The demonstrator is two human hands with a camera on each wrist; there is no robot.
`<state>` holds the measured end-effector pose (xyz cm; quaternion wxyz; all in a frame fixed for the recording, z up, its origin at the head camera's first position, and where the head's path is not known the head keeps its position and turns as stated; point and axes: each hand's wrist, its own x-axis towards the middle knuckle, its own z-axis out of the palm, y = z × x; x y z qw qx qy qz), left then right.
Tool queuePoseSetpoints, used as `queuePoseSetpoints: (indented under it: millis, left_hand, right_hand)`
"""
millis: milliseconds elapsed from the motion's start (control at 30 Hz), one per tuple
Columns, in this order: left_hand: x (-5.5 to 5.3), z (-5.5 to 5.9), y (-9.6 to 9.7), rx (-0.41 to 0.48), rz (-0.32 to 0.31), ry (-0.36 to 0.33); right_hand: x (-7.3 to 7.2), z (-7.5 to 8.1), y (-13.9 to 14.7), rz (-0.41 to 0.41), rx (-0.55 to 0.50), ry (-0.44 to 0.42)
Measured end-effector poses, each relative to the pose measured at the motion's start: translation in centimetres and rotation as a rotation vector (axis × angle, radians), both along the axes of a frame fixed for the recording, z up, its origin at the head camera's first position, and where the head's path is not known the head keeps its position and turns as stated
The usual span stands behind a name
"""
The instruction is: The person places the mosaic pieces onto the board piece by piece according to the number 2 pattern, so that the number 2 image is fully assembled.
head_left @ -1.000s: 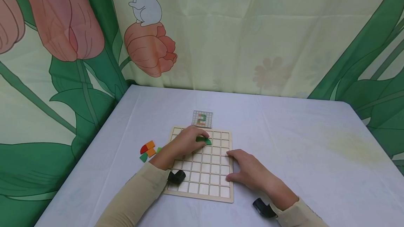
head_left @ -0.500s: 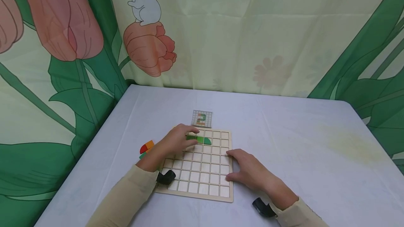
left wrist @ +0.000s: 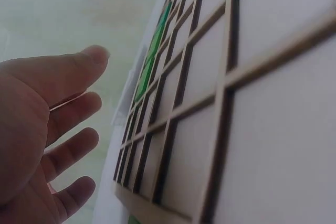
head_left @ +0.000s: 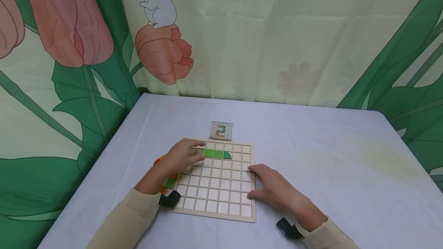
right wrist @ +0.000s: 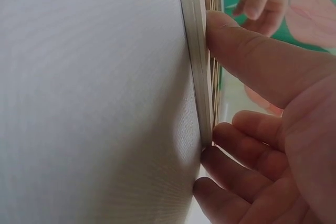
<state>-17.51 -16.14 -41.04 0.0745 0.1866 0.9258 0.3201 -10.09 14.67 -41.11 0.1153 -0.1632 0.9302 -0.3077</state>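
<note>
The left hand (head_left: 180, 156) hangs with thumb and fingers apart, green tiles (head_left: 218, 154) just past its fingertips. The right hand (head_left: 273, 184), spread too, touches the edge of the board (head_left: 225, 196). A low left wrist could, I'd guess, scatter the loose tiles (head_left: 170, 183) partly hidden by it. White cloth (head_left: 332, 156) stretches beyond both hands to a tulip-print curtain (head_left: 277, 30).

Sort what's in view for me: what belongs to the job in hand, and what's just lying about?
In use, it seems:
wooden grid board
three green pieces in its cells
gridded pattern card
loose coloured pieces at the board's left, partly hidden

Not part of it, just surroundings:
white tablecloth
tulip-print backdrop
black wrist cameras
</note>
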Motion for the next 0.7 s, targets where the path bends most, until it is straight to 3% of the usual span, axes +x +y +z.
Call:
queuePoseSetpoints:
  millis: [200,467,700]
  left_hand:
    - [0.5,-0.2,-1.5,-0.014,0.04,-0.009]
    - [1.5,-0.1,-3.6,0.037,0.147,-0.047]
    - [2.3,-0.1,-5.0,0.036,0.188,-0.054]
  right_hand:
    - [0.1,-0.1,-0.1,-0.002,0.001,-0.003]
    - [0.1,0.0,0.0,-0.002,0.006,0.001]
    - [0.0,-0.1,0.0,-0.003,0.001,0.001]
